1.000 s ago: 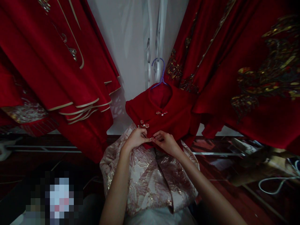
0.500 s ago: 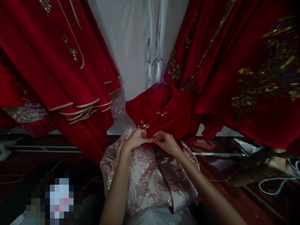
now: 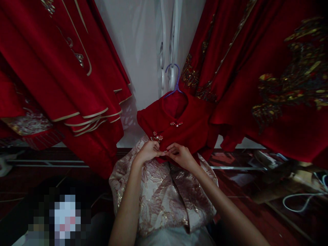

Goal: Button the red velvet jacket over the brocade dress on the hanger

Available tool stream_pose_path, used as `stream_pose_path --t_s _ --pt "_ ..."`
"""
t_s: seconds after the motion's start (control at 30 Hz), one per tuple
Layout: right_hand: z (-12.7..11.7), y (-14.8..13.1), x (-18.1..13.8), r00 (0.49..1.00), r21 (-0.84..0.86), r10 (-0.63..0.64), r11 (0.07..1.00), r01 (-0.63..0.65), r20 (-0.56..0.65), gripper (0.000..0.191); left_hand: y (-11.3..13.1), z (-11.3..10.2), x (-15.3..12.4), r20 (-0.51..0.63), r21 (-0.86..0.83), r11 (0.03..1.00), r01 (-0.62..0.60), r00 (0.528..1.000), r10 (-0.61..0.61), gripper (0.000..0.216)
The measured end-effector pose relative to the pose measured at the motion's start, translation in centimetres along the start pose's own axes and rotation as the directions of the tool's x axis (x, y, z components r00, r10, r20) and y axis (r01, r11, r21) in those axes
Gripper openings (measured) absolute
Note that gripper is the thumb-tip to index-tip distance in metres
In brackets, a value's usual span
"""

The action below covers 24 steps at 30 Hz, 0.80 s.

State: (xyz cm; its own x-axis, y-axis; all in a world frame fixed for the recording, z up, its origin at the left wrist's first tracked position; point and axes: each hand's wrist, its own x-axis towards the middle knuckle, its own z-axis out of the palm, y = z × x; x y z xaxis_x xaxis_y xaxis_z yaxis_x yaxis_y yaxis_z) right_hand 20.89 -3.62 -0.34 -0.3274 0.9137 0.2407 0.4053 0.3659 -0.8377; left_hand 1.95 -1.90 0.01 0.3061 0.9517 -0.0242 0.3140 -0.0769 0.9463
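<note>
Across pale patterned brocade (image 3: 159,205), the red garment (image 3: 189,136) is draped, its front apparently laid near for close work. By the left hand (image 3: 148,150) and the right hand (image 3: 183,156), a beaded ornament (image 3: 166,152) at the garment's lower edge is pinched from opposite sides, seemingly for steadiness; it is mostly hidden, and finer details cannot be made out.
</note>
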Motion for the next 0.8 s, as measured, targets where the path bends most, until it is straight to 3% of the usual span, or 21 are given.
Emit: stream_pose_path --t_s 0.23,0.37,0.5,0.57,0.8 --pt "-0.3 -0.1 0.1 1.0 0.016 0.011 1.0 -0.011 0.022 0.016 0.2 0.0 -0.1 0.032 -0.081 0.995 0.063 0.998 -0.061 0.04" --pt "-2.7 -1.0 0.1 0.992 0.058 0.01 0.998 -0.017 0.129 0.021 1.3 -0.5 -0.3 -0.132 -0.268 0.963 0.009 0.99 -0.046 0.048" --pt "-5.1 -1.7 0.0 0.965 0.136 -0.016 0.99 -0.02 0.261 0.022 1.3 -0.7 0.3 -0.216 -0.588 0.807 -0.053 0.972 -0.093 0.036" --pt "-5.5 -1.8 -0.1 0.956 0.15 -0.017 0.988 -0.028 0.292 0.022 0.8 -0.6 0.8 -0.222 -0.67 0.739 -0.069 0.969 -0.111 0.032" --pt "-4.7 -1.5 -0.1 0.939 0.162 -0.023 0.986 -0.036 0.344 0.023 0.2 -0.4 1.4 -0.217 -0.692 0.721 -0.043 0.965 -0.15 0.032"
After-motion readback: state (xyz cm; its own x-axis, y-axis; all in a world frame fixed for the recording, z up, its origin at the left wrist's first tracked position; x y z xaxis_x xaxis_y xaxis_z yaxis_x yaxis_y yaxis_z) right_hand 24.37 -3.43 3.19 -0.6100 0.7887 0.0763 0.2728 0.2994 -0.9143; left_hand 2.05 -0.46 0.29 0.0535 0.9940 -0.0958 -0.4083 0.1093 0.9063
